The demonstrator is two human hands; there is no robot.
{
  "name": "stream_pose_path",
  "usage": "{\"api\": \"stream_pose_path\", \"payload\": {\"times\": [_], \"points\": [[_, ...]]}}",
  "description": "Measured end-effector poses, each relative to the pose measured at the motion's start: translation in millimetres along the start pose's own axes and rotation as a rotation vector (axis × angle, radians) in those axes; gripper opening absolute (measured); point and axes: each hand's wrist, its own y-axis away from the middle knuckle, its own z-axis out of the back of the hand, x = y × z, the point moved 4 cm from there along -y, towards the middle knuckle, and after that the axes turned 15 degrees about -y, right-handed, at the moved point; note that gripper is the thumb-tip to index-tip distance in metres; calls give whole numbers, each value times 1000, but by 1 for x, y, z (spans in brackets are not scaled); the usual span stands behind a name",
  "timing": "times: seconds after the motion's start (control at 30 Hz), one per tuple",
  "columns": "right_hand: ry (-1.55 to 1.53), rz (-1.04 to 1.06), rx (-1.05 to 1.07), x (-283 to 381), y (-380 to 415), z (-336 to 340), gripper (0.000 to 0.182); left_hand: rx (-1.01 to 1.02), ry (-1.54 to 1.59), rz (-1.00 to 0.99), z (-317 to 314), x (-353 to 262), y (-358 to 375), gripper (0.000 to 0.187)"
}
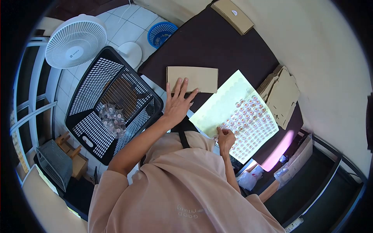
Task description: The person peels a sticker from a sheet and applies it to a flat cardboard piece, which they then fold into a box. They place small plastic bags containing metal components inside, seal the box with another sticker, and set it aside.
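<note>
My left hand [179,104] lies with fingers spread on a flat brown cardboard box [198,75] at the table's edge. To the right, a pale sheet [215,103] carries rows of small round stickers [254,120]; its upper left part is bare. My right hand [226,140] is over the sheet's lower left edge, thumb and fingers pinched together at the end of a sticker row. It appears to grip a sticker there, mostly covered by the fingertips.
A black plastic basket [87,128] with several small clear items [112,120] stands to my left. Behind it are a white fan [75,40] and a blue basket [161,33]. The dark table [194,42] also bears a cardboard box [233,15] and flattened cardboard [283,97].
</note>
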Motion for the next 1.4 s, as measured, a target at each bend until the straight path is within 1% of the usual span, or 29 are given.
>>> {"api": "stream_pose_path", "payload": {"times": [0.03,0.1,0.17,0.2,0.23,0.3,0.33,0.37,0.47,0.5,0.53,0.57,0.6,0.63,0.67,0.7,0.73,0.77,0.8,0.83,0.9,0.93,0.97,1.03,1.07,1.13,1.17,1.27,1.4], "points": [[-28,29,-15,-5,-1,-1,31,-1,2,-1,-2,-2,-2,58],[-61,70,-22,-10,-5,-6,29,-46,65,-83,-6,-5,-6,55],[-235,-68,0,-20,-8,-10,25,-75,55,-82,-11,-3,-7,53],[-244,-44,19,-12,-7,-11,19,-101,55,-91,-10,-3,-7,52],[-244,-45,24,-6,-4,-9,19,-97,54,-88,-11,-4,-7,52],[-374,-162,75,5,0,-6,17,-82,-37,-65,-12,-7,-9,50],[-424,-170,123,2,-3,-8,17,-66,-60,-65,-12,-8,-8,49],[-423,-169,125,3,-3,-6,17,-66,-61,-62,-11,-8,-8,49],[-529,-220,269,5,-8,-4,21,-47,-69,-65,-9,-4,-7,50],[-529,-216,271,9,-9,0,21,-61,1,-81,-9,-2,-6,51],[-552,-258,370,14,-9,2,22,-77,72,-95,-8,0,-5,52],[-575,-302,470,17,-7,4,23,-80,72,-91,-7,3,-5,52],[-567,-350,537,36,-1,10,22,-94,170,-102,-4,7,-5,50],[-563,-345,540,46,-3,13,22,-109,269,-111,-3,12,-6,48],[-393,-137,514,60,-10,16,21,-113,267,-101,-3,18,-7,48],[-223,69,482,77,-16,18,19,-189,352,-34,-3,28,-8,44],[-202,215,480,99,-19,15,16,-263,437,32,-1,36,-7,40],[-223,406,478,114,-26,5,14,-262,436,37,-2,40,-5,40],[-229,567,497,136,-30,-5,10,-257,360,88,-1,45,-4,37],[-229,627,556,166,-28,-14,7,-254,283,138,1,50,-3,34],[-145,932,629,209,-30,-33,2,-238,279,132,-1,53,0,34],[-115,909,732,221,-37,-46,4,-222,260,121,-1,53,0,34],[-118,912,735,231,-47,-56,4,-205,241,111,-1,54,1,34],[12,1105,759,247,-57,-77,11,-189,226,109,-1,55,1,35],[11,1110,762,253,-64,-84,11,-175,215,106,-1,54,0,37],[124,1151,831,261,-68,-96,14,-138,205,125,2,53,-2,40],[124,1156,838,263,-69,-98,14,-101,198,139,3,51,-3,43],[228,1140,895,275,-64,-100,16,-71,194,144,6,45,-4,49],[303,1140,913,276,-64,-104,16,-11,173,140,11,37,-8,52]]}}
